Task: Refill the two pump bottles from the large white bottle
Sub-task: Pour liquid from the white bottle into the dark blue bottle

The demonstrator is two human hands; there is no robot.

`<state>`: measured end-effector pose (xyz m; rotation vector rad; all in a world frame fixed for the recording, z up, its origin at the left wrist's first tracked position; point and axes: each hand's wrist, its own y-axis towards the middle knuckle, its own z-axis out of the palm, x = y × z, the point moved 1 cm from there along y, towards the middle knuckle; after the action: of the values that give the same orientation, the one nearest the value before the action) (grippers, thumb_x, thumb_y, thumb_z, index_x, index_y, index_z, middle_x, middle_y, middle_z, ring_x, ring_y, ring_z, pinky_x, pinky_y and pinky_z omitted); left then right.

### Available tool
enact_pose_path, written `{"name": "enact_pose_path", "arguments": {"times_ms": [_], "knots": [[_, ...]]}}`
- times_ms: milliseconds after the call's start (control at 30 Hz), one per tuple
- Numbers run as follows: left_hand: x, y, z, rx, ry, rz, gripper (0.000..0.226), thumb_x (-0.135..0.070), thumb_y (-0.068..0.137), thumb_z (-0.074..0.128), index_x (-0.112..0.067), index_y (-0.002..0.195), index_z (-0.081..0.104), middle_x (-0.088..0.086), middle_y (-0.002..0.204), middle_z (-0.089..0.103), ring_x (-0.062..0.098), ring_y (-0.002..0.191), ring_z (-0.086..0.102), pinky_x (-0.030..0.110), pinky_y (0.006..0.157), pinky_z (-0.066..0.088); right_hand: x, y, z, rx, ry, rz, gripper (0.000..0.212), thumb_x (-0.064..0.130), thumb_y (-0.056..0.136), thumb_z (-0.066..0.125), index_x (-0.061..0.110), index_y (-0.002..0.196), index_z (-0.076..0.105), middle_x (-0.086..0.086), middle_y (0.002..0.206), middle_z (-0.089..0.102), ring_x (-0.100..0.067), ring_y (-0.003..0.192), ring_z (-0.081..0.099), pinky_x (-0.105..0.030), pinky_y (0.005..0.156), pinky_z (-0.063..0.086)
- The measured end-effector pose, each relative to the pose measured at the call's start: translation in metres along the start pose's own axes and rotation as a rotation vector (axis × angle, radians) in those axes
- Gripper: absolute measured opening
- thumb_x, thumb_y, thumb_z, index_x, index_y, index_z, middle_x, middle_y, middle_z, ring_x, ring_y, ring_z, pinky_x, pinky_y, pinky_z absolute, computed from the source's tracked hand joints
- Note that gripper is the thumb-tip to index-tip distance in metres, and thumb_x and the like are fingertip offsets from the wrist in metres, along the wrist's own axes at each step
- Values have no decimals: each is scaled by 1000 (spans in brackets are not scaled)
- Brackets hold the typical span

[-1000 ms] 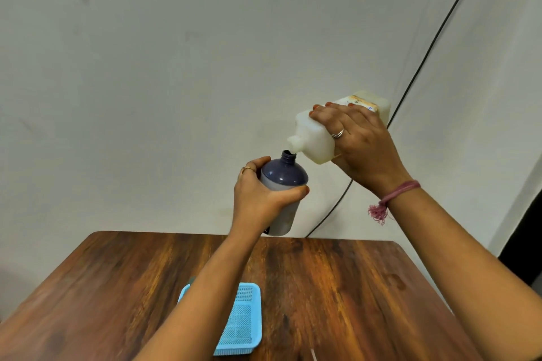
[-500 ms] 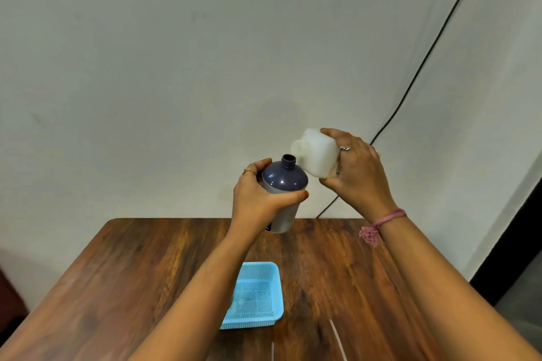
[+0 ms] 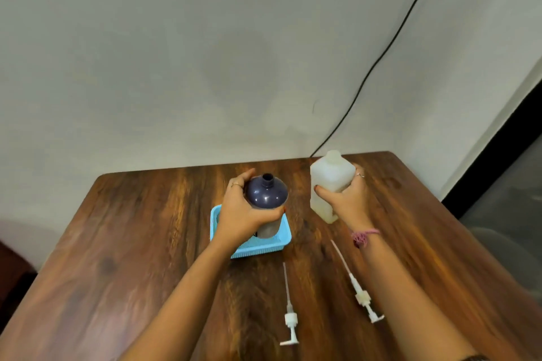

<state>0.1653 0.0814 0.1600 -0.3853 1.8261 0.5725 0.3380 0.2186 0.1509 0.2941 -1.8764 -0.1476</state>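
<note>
from the head view, the left hand [image 3: 246, 214] wraps its fingers and thumb round the dark pump bottle [image 3: 266, 199], which is upright with its neck open, over or in the blue basket [image 3: 280, 240]; whether it touches the basket floor cannot be told. the right hand [image 3: 344, 199] grips the large white bottle [image 3: 330, 179], upright and uncapped, low over the wooden table [image 3: 146, 228] to the right of the basket. two white pump heads [image 3: 290, 321] [image 3: 362, 297] with long tubes lie on the table nearer the person. a black cable [image 3: 381, 58] runs down the wall.
</note>
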Motion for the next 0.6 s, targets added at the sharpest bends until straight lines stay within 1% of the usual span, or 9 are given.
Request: {"name": "enact_pose_path", "arguments": {"times_ms": [33, 100, 167, 200, 300, 367, 467, 533, 600], "knots": [[9, -6, 0, 28, 19, -9, 85, -21, 55, 91, -31, 124, 41, -11, 123, 45, 9, 109, 53, 20, 89, 50, -11, -9, 2, -8, 5, 56, 82, 13, 66, 84, 17, 131, 35, 1, 117, 46, -14, 105, 48, -30, 79, 48], [29, -17, 1, 78, 49, -45, 82, -18, 60, 89, -28, 126, 41, -15, 118, 44, 7, 104, 53, 14, 84, 48, -32, -26, 6, -39, -9, 141, 85, 16, 67, 84, 18, 135, 33, -2, 123, 46, -16, 110, 47, -34, 85, 51], [48, -26, 3, 107, 54, -78, 82, -18, 60, 88, -23, 128, 43, -13, 119, 47, 7, 105, 54, 15, 85, 48, -50, -42, 10, -68, -22, 196, 87, 19, 67, 85, 19, 136, 31, -4, 128, 46, -19, 115, 48, -39, 92, 51], [58, -32, 3, 116, 62, -94, 83, -18, 60, 89, -21, 130, 43, -10, 121, 48, 6, 106, 54, 13, 85, 48, -58, -52, 13, -74, -27, 220, 87, 20, 67, 85, 19, 136, 30, -4, 129, 45, -20, 117, 48, -40, 94, 50], [84, -46, 3, 129, 93, -132, 85, -14, 59, 88, -17, 132, 43, -7, 121, 45, 0, 102, 53, 0, 77, 43, -77, -73, 22, -96, -45, 293, 88, 19, 68, 84, 18, 137, 29, -4, 131, 44, -21, 120, 46, -34, 92, 45], [98, -55, 2, 127, 93, -149, 86, -12, 59, 88, -14, 132, 44, -7, 120, 45, 4, 104, 53, 3, 78, 44, -87, -86, 24, -107, -41, 295, 88, 17, 68, 84, 17, 137, 29, -5, 131, 46, -21, 119, 47, -30, 88, 44], [120, -69, 1, 146, 92, -195, 87, -12, 58, 87, -15, 133, 44, -6, 120, 46, 9, 109, 53, 17, 88, 46, -100, -103, 27, -128, -72, 325, 87, 15, 68, 84, 14, 136, 30, -7, 131, 47, -21, 120, 47, -35, 91, 46], [132, -77, 1, 149, 90, -212, 85, -13, 57, 88, -17, 131, 45, -4, 120, 47, 10, 110, 52, 23, 91, 48, -107, -113, 27, -138, -82, 327, 87, 14, 67, 84, 12, 136, 31, -8, 131, 47, -21, 119, 47, -35, 91, 46], [142, -82, 2, 159, 73, -234, 83, -17, 54, 88, -21, 126, 48, -4, 120, 47, 11, 110, 53, 22, 89, 49, -113, -118, 27, -146, -90, 331, 87, 14, 67, 84, 11, 136, 31, -8, 130, 48, -18, 116, 47, -33, 89, 46]]}}
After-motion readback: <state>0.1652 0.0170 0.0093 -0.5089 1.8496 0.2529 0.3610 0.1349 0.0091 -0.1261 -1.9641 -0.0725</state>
